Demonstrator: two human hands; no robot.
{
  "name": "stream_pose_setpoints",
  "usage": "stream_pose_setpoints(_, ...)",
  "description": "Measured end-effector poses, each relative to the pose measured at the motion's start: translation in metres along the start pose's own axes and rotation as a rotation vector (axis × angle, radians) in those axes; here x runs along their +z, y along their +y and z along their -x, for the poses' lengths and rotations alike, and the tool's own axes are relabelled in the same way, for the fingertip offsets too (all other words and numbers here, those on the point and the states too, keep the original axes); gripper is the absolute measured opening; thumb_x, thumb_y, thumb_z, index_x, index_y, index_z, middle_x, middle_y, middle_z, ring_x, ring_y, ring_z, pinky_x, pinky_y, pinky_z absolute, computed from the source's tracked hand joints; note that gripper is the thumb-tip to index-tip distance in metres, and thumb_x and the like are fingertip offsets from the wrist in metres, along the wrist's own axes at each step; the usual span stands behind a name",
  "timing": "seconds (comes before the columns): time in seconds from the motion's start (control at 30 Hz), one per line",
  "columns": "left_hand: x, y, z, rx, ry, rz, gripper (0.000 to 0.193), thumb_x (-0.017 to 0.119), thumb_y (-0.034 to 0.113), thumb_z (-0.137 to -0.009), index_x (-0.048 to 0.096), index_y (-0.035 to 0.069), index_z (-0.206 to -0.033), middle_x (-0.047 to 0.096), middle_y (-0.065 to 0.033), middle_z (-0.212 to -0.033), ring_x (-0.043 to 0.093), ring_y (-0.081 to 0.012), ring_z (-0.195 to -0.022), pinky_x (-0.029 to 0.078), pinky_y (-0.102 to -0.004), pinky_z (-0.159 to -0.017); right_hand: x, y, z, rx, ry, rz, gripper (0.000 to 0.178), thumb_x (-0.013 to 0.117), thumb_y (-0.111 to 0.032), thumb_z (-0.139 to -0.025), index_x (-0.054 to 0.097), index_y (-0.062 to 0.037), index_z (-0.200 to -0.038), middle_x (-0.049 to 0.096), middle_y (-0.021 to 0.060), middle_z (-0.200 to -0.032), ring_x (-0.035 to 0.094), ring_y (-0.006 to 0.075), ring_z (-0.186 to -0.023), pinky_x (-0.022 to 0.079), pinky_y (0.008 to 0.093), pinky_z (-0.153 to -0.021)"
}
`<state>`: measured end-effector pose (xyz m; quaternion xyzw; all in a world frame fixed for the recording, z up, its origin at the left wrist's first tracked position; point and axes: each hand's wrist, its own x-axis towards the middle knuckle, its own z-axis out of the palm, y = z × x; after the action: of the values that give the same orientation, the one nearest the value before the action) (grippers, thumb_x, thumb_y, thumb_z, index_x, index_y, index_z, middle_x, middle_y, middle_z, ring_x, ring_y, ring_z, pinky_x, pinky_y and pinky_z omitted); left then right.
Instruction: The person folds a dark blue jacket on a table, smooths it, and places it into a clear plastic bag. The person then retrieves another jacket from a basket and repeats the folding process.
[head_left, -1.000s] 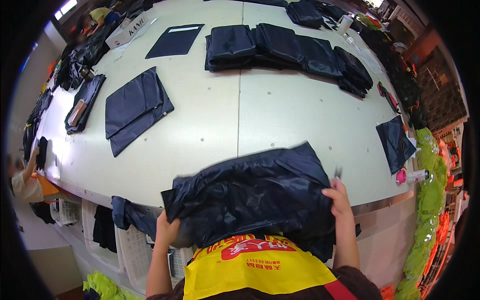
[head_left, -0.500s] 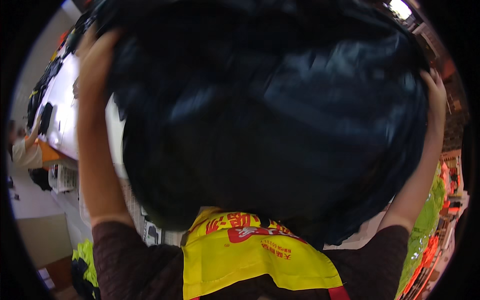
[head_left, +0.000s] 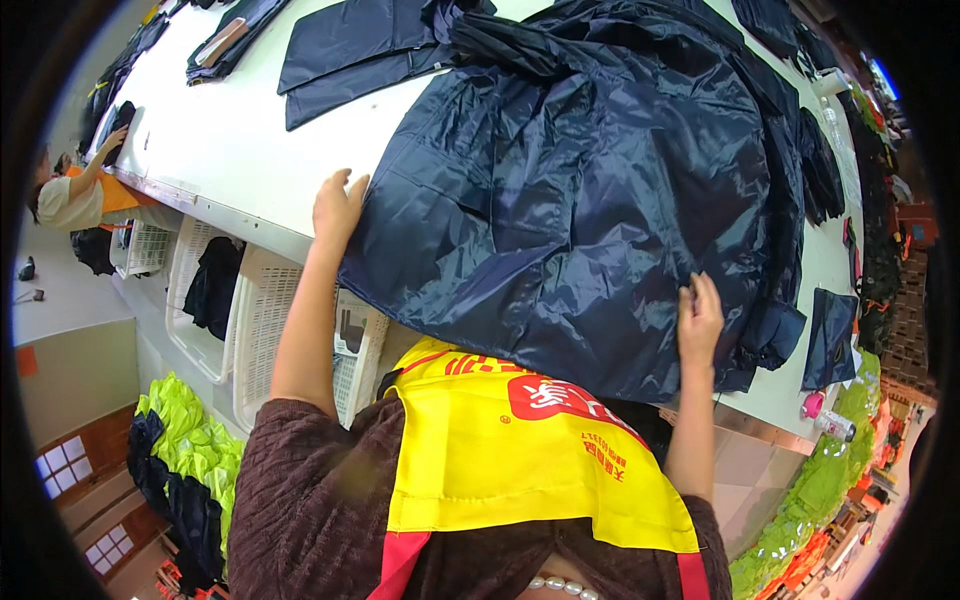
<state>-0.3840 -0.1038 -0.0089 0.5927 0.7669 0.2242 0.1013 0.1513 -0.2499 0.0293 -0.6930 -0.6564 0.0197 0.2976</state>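
A shiny dark navy jacket lies spread and wrinkled over the front of the white table, its lower edge hanging toward my yellow apron. A slanted pocket slit shows on its left part, and gathered cloth lies bunched at its far end. Beside the jacket's left edge is my left hand, its fingers loosely bent and apart, with nothing seen in them. My right hand rests on or just over the jacket's right part, fingers stretched out and holding nothing.
Folded navy pieces lie on the white table at the far left. White plastic baskets stand below its left side. A small bottle is near the right edge. Another person works at the far left.
The jacket, held up high between both hands and filling the view, has come down onto the table. Both hands have lowered and let go of it.
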Motion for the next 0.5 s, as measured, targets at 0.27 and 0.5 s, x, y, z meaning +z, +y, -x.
stream_pose_setpoints(0.27,0.033,0.011,0.026,0.055,0.138,-0.018,0.042,0.066,0.042,-0.080,0.061,0.002,-0.092,0.063,-0.0162,-0.095,0.060,-0.0354,-0.092,0.047,-0.0452,-0.076,0.037,0.035,0.055,0.150,-0.006,0.299,0.028,0.058,-0.016,-0.088,0.062,-0.0021,-0.112,0.060,0.0147,-0.119,0.065,0.0307,-0.094,0.054,0.0342,-0.076)
stream_pose_setpoints(0.5,-0.013,-0.035,-0.019,-0.331,-0.474,0.835,0.020,0.064,0.013,-0.078,0.062,-0.001,-0.092,0.065,-0.0118,-0.084,0.065,-0.0218,-0.080,0.052,-0.0344,-0.072,0.036,0.048,0.058,0.149,0.014,0.295,0.029,0.055,-0.013,-0.089,0.061,0.0010,-0.113,0.060,0.0157,-0.119,0.062,0.0304,-0.103,0.051,0.0333,-0.083)
